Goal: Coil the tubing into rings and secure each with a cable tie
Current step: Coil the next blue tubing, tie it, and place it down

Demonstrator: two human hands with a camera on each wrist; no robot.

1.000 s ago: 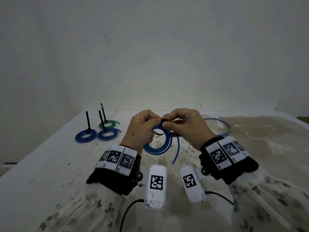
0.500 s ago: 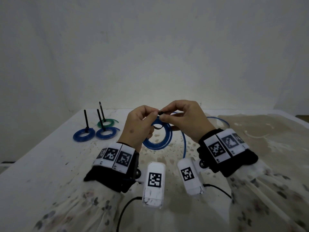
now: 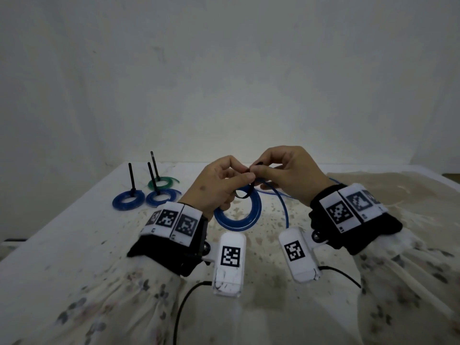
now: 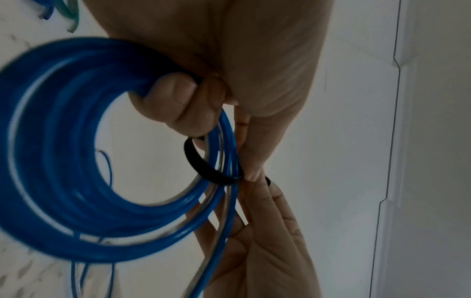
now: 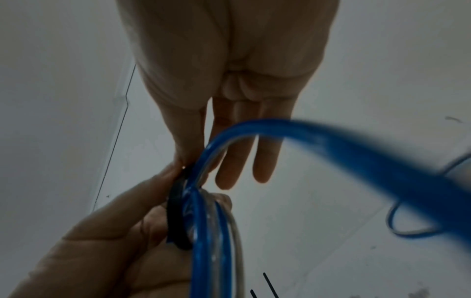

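Note:
I hold a coil of blue tubing (image 3: 239,215) upright above the table. My left hand (image 3: 245,176) grips the coil's top, with a thumb and finger at the black cable tie (image 3: 245,192) looped loosely around the strands. My right hand (image 3: 254,168) pinches the tie's end right beside the left fingertips. In the left wrist view the coil (image 4: 63,161) hangs from my curled fingers (image 4: 178,100), and the tie (image 4: 203,163) circles several strands. The right wrist view shows the tie (image 5: 178,211) against the tubing (image 5: 331,151). Loose tubing (image 3: 283,202) trails off under my right wrist.
Three tied rings lie at the table's far left: two blue rings (image 3: 128,201) (image 3: 161,197) and a green ring (image 3: 161,183), each with a black tie tail standing up. The stained white table (image 3: 74,245) meets a pale wall behind.
Both hands have lifted the coil a little higher over the table. The loose tubing has swung to hang under my right hand. The pinch on the tie has held.

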